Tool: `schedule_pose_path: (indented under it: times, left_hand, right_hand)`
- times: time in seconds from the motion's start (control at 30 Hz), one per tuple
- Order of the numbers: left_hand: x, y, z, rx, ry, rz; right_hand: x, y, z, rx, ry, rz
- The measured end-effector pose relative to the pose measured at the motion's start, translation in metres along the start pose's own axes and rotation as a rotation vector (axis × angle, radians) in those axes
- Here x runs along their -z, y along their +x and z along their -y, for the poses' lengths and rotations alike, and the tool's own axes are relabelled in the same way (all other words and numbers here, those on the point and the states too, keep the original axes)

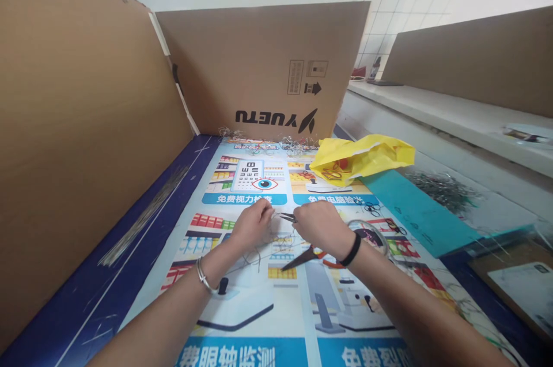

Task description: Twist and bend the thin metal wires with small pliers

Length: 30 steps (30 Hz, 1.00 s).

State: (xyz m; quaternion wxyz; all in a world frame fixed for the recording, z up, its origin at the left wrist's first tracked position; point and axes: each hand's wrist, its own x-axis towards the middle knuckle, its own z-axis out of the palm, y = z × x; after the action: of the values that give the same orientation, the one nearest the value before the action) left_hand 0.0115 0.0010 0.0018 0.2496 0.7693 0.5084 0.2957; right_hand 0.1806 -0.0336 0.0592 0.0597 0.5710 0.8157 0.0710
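My left hand (252, 224) is closed, thumb and fingertips pinched together on a thin wire at mid-table. Facing it, my right hand (322, 226) wraps round a pair of pliers (288, 218), whose dark narrow jaws point left towards the pinched fingertips. Most of the pliers' handles are hidden in the palm. Below my right hand lies a pair of scissors (299, 258) with orange handles, partly covered by the wrist. Loose bits of thin wire (258, 257) are scattered on the printed poster under my hands.
Cardboard panels (259, 61) stand behind and to the left. A bundle of straight wires (144, 214) lies on the left. At right are an open yellow bag (380, 155), a turquoise sheet (408, 211), a tangled wire heap (443, 191) and a clear round dish-like object (386, 240).
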Motion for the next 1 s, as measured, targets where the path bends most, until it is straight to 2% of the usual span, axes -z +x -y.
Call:
schedule_pose_path:
  times: [0.2,0.43,0.57,0.77,1.0]
  left_hand:
    - [0.000,-0.001,-0.002,-0.013,0.065,0.021]
    - [-0.002,-0.002,0.001,-0.052,0.104,0.052]
    - [-0.003,-0.001,0.003,-0.041,0.121,0.059]
    - [-0.005,-0.002,0.003,-0.026,0.172,0.083]
    - [-0.007,-0.002,0.002,-0.010,0.258,0.103]
  right_hand:
    - [0.001,0.004,-0.005,-0.013,0.039,-0.009]
    - [-0.009,0.009,-0.005,0.019,0.057,0.027]
    - [-0.014,0.012,-0.007,0.048,0.067,0.031]
    - [-0.019,0.016,-0.015,0.019,0.033,0.013]
    - [-0.018,0.015,-0.019,0.003,0.015,0.031]
